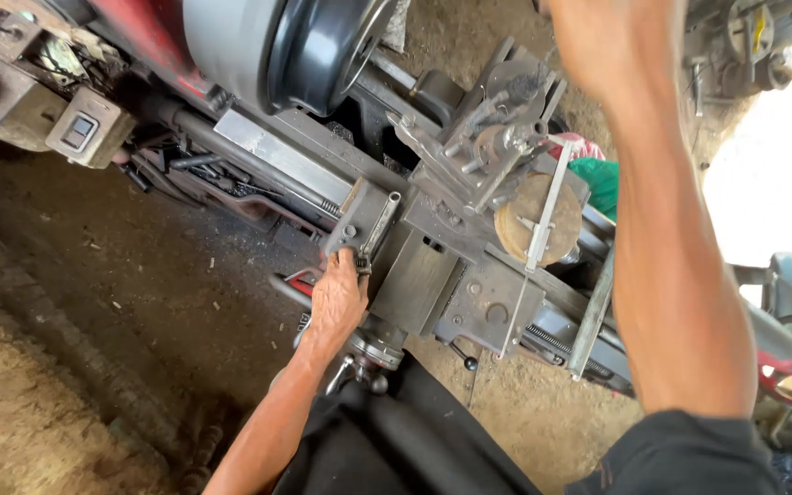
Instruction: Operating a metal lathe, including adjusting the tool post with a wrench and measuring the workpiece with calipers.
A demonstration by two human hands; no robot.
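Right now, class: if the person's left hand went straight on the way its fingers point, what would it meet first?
The left hand points up the machine's grey metal block; its fingertips look already on it, so that block comes first, though depth is unclear.

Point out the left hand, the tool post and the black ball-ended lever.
left hand [339, 298], head view, back of the hand.
tool post [492, 137], head view, its top block.
black ball-ended lever [470, 364], head view, its ball knob.
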